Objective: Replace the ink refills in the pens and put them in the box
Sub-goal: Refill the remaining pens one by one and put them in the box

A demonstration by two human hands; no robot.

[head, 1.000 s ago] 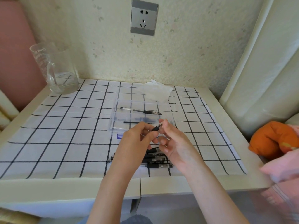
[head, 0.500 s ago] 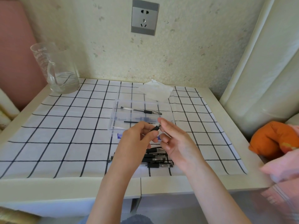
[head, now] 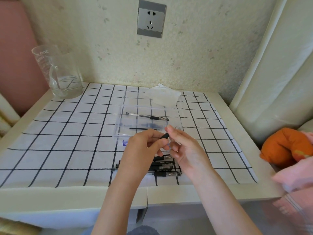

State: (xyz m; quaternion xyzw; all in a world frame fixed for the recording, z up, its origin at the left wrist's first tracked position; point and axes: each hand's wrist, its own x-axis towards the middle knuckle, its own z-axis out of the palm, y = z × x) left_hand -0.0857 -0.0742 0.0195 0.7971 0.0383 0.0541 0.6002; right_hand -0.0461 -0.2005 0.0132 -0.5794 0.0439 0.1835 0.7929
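Hardly moved since a second ago, the left hand [head: 145, 144] grips a black plastic pen [head: 164, 136], its long axis slanting up-right; the right hand [head: 183, 150] pinches that raised end.

1. The table [head: 169, 194] is a pale, cream-coloured top set against a wall; its front edge is left bare.
2. A white cloth [head: 67, 141] with a black grid is spread over most of the top.
3. A clear plastic box [head: 176, 114] is placed on the cloth, about the middle, and is taken as the reference.
4. A crumpled white tissue [head: 161, 96] is found just behind the box, touching its far edge.
5. A glass jug [head: 61, 75] is stood upright well to the left of the box, at the far corner.
6. A heap of black pens [head: 165, 167] is laid near the box, on its front side.
7. A small blue item [head: 125, 142] is noted just beside the box's front left corner; it cannot be identified.
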